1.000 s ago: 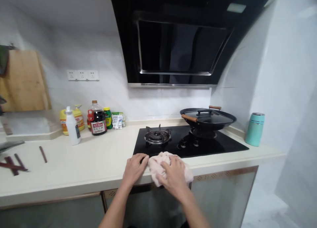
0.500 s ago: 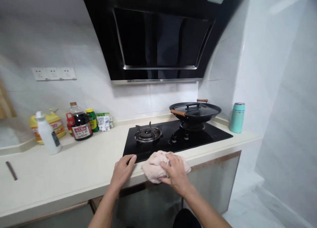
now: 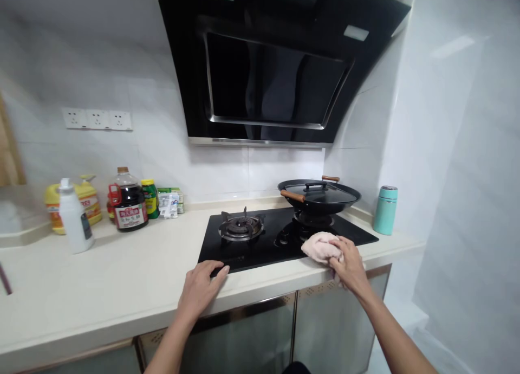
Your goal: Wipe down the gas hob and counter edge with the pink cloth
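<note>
Currently | right fingers gripping cloth at cooktop edge | left fingers parted by its near-left corner | counter stretches leftward

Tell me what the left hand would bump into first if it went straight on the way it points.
The left hand would probably meet the uncovered burner on the black cooktop first, though the hand's height and line are hard to judge.

At four o'clock, a crumpled pale-pink cloth looks matt and rough; at five, a flat rectangular black cooktop gleams, glass-smooth; at twelve, a slanted black hood shines, metal-trimmed.
</note>
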{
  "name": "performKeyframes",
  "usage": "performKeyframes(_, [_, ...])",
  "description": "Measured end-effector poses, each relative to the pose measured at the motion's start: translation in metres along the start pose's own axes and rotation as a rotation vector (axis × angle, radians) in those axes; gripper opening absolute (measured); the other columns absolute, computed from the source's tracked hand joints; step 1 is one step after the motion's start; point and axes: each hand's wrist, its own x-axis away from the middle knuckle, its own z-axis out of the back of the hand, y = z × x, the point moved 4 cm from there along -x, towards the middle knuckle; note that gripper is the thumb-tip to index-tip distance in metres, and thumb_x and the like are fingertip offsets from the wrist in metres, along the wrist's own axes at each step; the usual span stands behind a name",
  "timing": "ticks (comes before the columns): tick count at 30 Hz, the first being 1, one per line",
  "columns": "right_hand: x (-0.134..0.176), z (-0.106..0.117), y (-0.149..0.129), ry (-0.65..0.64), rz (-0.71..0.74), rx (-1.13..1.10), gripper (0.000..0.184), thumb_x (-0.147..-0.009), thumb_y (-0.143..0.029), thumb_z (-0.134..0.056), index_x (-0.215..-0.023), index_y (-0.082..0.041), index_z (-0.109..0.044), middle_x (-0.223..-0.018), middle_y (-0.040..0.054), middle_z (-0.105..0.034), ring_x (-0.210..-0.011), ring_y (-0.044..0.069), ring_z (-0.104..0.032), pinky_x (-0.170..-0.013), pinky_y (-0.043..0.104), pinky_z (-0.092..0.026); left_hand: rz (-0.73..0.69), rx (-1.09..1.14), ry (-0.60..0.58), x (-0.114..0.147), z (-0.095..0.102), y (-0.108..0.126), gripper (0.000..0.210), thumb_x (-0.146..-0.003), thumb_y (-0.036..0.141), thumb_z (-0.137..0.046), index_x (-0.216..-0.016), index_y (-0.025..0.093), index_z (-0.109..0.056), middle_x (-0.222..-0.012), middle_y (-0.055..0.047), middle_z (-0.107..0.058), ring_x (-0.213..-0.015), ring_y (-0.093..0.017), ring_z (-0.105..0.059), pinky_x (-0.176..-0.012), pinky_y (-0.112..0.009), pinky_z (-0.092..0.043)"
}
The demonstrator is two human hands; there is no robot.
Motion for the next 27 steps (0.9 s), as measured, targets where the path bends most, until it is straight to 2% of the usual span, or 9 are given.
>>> performKeyframes(4, [-0.014,-0.018,-0.013,-0.245,-0.151,0.282,0.046,-0.085,-0.035,-0.057,-0.129,-0.031,-0.069,-0.147,0.0092,-0.051,-0.127,0.034,-0.05,-0.105,0.055,-0.041,0.018,0.002,-0.009,0.001,0.002,0.004,0.045,-0.092,0.061,-0.049,-0.103,0.027,-0.076,-0.118,-0.006,-0.077,-0.12,-0.03,-0.065,-0.107,-0.048,-0.045])
performKeyframes(6, [-0.009,-0.031,-0.037,-0.279,-0.125,0.312,0.042,-0.088,-0.039,-0.059,-0.128,-0.033,-0.07,-0.144,0.0105,-0.053,-0.124,0.035,-0.05,-0.101,0.054,-0.042,0.035,0.004,-0.006,0.0,0.002,0.005,0.045,-0.092,0.061,-0.049,-0.103,0.027,-0.075,-0.118,-0.005,-0.077,-0.119,-0.03,-0.065,-0.108,-0.049,-0.044])
performKeyframes(11, [0.021,-0.068,-0.138,-0.286,0.1,0.223,0.036,-0.089,-0.042,-0.065,-0.124,-0.035,-0.072,-0.13,0.0142,-0.056,-0.108,0.035,-0.05,-0.087,0.05,-0.044,0.015,0.022,0.008,-0.001,0.002,0.006,0.046,-0.094,0.06,-0.045,-0.101,0.026,-0.075,-0.116,-0.005,-0.077,-0.117,-0.029,-0.066,-0.108,-0.048,-0.045])
performKeyframes(15, [0.047,-0.1,-0.224,-0.311,0.242,0.062,0.032,-0.086,-0.046,-0.071,-0.116,-0.035,-0.072,-0.121,0.0106,-0.057,-0.104,0.032,-0.047,-0.084,0.045,-0.042,0.058,0.064,0.018,-0.003,0.002,-0.002,0.049,-0.092,0.062,-0.044,-0.102,0.027,-0.077,-0.116,-0.005,-0.078,-0.116,-0.029,-0.067,-0.108,-0.047,-0.047])
performKeyframes(18, [0.064,-0.115,-0.263,-0.316,0.353,-0.058,0.029,-0.086,-0.047,-0.071,-0.112,-0.035,-0.071,-0.119,0.0063,-0.056,-0.102,0.028,-0.047,-0.086,0.042,-0.042,0.068,0.118,0.027,-0.005,0.002,-0.009,0.05,-0.092,0.062,-0.044,-0.102,0.026,-0.077,-0.113,-0.005,-0.079,-0.112,-0.028,-0.069,-0.106,-0.044,-0.05])
performKeyframes(20, [0.072,-0.117,-0.267,-0.317,0.398,-0.121,0.03,-0.084,-0.046,-0.073,-0.112,-0.034,-0.069,-0.12,0.0039,-0.056,-0.102,0.026,-0.047,-0.087,0.041,-0.041,0.081,0.152,0.041,-0.005,0.003,-0.013,0.051,-0.091,0.063,-0.045,-0.102,0.025,-0.078,-0.113,-0.005,-0.079,-0.11,-0.028,-0.07,-0.104,-0.042,-0.052])
performKeyframes(22, [0.077,-0.112,-0.256,-0.307,0.43,-0.174,0.035,-0.081,-0.042,-0.076,-0.114,-0.034,-0.068,-0.124,0.0027,-0.056,-0.107,0.025,-0.048,-0.092,0.041,-0.04,0.097,0.169,0.045,-0.005,0.004,-0.015,0.052,-0.091,0.064,-0.045,-0.101,0.025,-0.078,-0.113,-0.005,-0.079,-0.11,-0.028,-0.071,-0.104,-0.043,-0.052])
performKeyframes(24, [0.079,-0.101,-0.23,-0.287,0.451,-0.187,0.042,-0.078,-0.036,-0.078,-0.119,-0.034,-0.066,-0.132,0.0034,-0.054,-0.117,0.027,-0.048,-0.098,0.043,-0.038,0.098,0.166,0.035,-0.005,0.004,-0.014,0.054,-0.091,0.065,-0.043,-0.101,0.025,-0.078,-0.114,-0.006,-0.079,-0.112,-0.029,-0.07,-0.106,-0.044,-0.051])
performKeyframes(27, [0.076,-0.08,-0.173,-0.249,0.411,-0.104,0.05,-0.077,-0.03,-0.077,-0.125,-0.032,-0.064,-0.142,0.0068,-0.05,-0.131,0.03,-0.043,-0.109,0.048,-0.032,0.086,0.148,0.022,-0.003,0.004,-0.009,0.054,-0.092,0.064,-0.043,-0.102,0.024,-0.078,-0.115,-0.006,-0.079,-0.114,-0.029,-0.069,-0.107,-0.043,-0.05])
